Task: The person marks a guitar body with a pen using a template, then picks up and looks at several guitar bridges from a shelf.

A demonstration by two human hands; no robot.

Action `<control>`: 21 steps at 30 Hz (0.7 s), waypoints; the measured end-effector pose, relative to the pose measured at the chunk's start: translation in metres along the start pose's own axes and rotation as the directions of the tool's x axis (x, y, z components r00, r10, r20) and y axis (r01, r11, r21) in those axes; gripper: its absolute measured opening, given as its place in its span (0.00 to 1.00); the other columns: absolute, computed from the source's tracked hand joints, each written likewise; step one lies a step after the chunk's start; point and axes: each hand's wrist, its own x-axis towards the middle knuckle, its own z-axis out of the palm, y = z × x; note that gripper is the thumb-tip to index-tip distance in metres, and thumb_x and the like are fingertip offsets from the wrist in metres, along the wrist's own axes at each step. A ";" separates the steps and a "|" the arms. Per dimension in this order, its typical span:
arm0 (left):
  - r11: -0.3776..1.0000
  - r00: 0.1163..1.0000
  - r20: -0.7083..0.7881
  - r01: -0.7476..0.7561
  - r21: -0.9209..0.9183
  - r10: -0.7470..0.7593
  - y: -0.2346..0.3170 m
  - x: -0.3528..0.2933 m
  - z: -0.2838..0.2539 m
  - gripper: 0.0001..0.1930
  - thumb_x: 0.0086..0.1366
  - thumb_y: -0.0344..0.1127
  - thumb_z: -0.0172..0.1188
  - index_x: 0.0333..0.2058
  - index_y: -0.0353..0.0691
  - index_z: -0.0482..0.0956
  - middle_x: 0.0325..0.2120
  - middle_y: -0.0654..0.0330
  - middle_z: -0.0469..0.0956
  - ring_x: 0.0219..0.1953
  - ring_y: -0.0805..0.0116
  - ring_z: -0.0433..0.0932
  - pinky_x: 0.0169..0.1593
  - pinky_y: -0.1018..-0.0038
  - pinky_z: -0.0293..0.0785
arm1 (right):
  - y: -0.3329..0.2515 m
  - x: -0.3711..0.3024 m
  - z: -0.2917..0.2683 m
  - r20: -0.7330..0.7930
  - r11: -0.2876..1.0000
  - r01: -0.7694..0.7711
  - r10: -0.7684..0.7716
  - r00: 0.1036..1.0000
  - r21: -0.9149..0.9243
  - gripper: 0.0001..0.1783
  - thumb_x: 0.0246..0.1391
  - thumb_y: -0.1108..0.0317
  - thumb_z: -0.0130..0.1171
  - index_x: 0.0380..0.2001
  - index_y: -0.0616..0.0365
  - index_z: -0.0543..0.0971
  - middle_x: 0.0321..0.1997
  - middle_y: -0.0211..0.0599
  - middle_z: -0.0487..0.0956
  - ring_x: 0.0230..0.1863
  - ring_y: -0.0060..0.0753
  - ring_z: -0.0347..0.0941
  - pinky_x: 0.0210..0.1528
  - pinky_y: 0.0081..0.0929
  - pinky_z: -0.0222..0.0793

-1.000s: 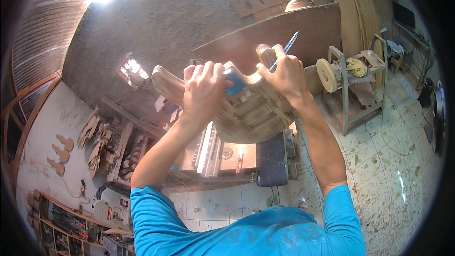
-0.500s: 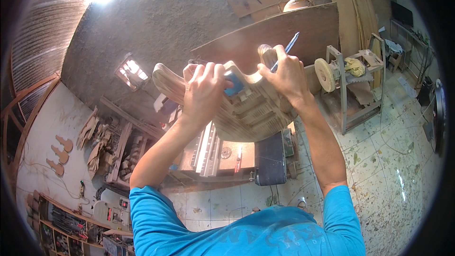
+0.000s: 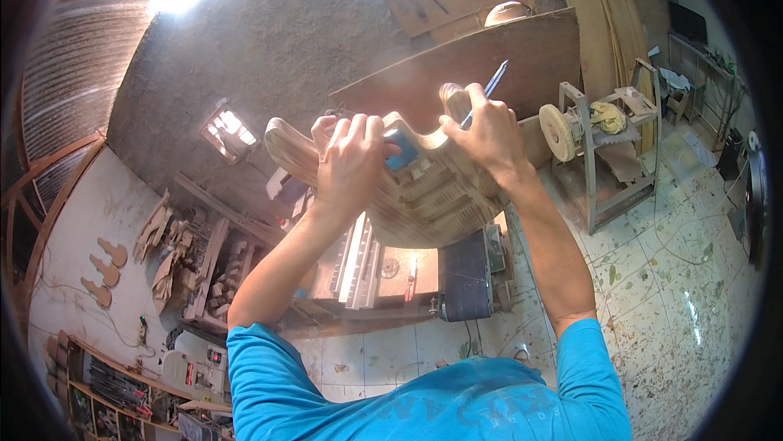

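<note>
An unpainted wooden electric guitar body (image 3: pixel 432 208) with pale grain, two horns and routed pockets is held up in front of me, above the workbench. My left hand (image 3: pixel 349 159) is closed at its upper edge, between the horns, with a small blue block (image 3: pixel 399 150) under the thumb against the wood. Its curled fingers partly hide the block. My right hand (image 3: pixel 488 135) is closed around the right horn. A blue-and-white pen (image 3: pixel 495 79) also sticks up from between the right hand's fingers, its lower end partly covered.
Below is the workbench (image 3: pixel 400 282) with slotted rails and a black belt sander (image 3: pixel 465 282). A buffing wheel (image 3: pixel 557 132) on a wooden stand is at right. Wood offcuts (image 3: pixel 167 257) and guitar-shaped templates (image 3: pixel 106 265) lie left. A large board (image 3: pixel 489 57) stands behind.
The right hand and pen have shifted very slightly to the left. Both hands keep their hold, and the guitar body stays nearly where it was.
</note>
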 end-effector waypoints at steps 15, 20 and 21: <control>0.997 0.999 -0.027 0.038 0.068 -0.036 0.001 0.000 0.001 0.15 0.61 0.46 0.67 0.32 0.43 0.74 0.30 0.61 0.78 0.39 0.60 0.79 0.57 0.56 0.58 | 0.001 0.003 0.002 -0.007 1.000 0.019 -0.019 1.000 -0.009 0.26 0.51 0.54 0.70 0.42 0.65 0.75 0.30 0.63 0.83 0.37 0.65 0.84 0.40 0.52 0.82; 0.993 0.992 0.096 0.073 0.092 -0.082 0.000 0.000 -0.004 0.16 0.65 0.47 0.63 0.39 0.39 0.77 0.35 0.61 0.79 0.45 0.65 0.79 0.62 0.51 0.53 | 0.000 0.003 0.002 -0.013 0.999 0.031 -0.031 0.999 0.010 0.26 0.51 0.55 0.70 0.42 0.66 0.75 0.29 0.63 0.83 0.36 0.64 0.84 0.38 0.51 0.82; 0.993 0.992 0.094 0.074 0.093 -0.083 0.001 0.000 -0.003 0.17 0.65 0.48 0.63 0.39 0.39 0.77 0.35 0.61 0.79 0.46 0.65 0.79 0.62 0.51 0.53 | 0.000 0.003 0.002 -0.015 0.999 0.032 -0.032 0.999 0.009 0.26 0.51 0.55 0.70 0.42 0.66 0.75 0.29 0.63 0.83 0.36 0.64 0.84 0.38 0.51 0.83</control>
